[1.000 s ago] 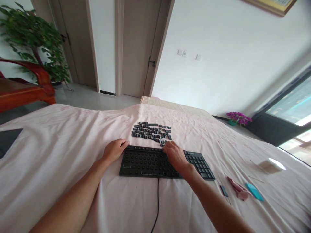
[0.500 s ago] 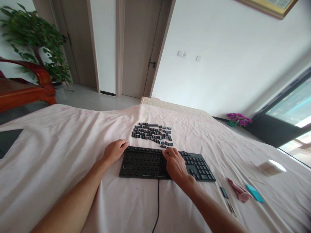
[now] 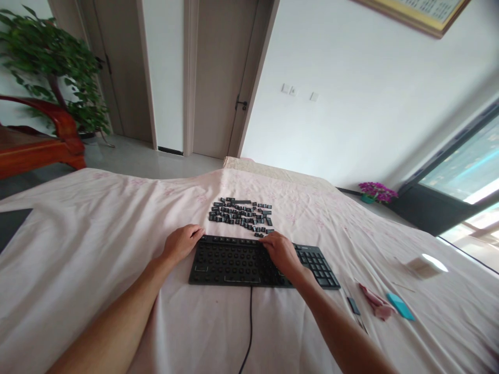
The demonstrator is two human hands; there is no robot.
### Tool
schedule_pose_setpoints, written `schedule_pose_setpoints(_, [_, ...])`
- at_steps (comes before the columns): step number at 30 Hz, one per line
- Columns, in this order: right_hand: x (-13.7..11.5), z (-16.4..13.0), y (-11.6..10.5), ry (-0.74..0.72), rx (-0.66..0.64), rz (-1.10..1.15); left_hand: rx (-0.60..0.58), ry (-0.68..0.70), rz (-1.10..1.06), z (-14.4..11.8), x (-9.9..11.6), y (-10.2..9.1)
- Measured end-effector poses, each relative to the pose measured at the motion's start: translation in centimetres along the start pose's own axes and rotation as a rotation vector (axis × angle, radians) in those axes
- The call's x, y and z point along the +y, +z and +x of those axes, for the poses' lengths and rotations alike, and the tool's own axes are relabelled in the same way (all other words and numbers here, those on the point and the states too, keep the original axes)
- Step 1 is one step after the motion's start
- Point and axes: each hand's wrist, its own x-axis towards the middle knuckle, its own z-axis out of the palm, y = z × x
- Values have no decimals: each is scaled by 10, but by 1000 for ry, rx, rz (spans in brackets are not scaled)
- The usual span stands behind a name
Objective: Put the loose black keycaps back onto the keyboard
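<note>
A black keyboard [image 3: 230,262] lies on the pink cloth, its left and middle part stripped of keycaps, with bare round key posts showing. My left hand [image 3: 182,241] is closed at its far left corner, fingertips against the edge. My right hand [image 3: 281,252] reaches over the keyboard, its fingers pressed together at the far edge, right of the middle. Whatever those fingertips hold, if anything, is hidden. Just beyond the keyboard, loose black keycaps [image 3: 237,212] lie in rough rows. The number pad [image 3: 319,264] at the right still carries its keys.
To the right lie a dark-handled tool [image 3: 353,305], a crumpled pink cloth [image 3: 377,305], a teal block [image 3: 401,305] and a white roll [image 3: 427,266]. The keyboard's cable [image 3: 250,322] runs towards me. A dark flat object [image 3: 13,226] lies at the far left.
My right hand has shifted slightly away from me, its fingertips now at the keyboard's far edge. My left hand stays at the corner. The whole view has shifted slightly.
</note>
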Motion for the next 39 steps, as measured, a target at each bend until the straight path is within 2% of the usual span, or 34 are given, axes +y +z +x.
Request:
schedule_pose_setpoints(6, [-1,5,1,-11,18,3,-15,-37,-5,-1,3,-3])
schedule_pose_setpoints(13, [-4,3,-1,5,37,-34,8,-18,22,-1,2,-1])
schedule_pose_setpoints(24, [-4,0,8,-71,106,-140,9,-23,16,-2,2,-1])
schedule_pose_setpoints(39, [-4,-1,10,-56,88,-171,17,-8,33,-1,1,0])
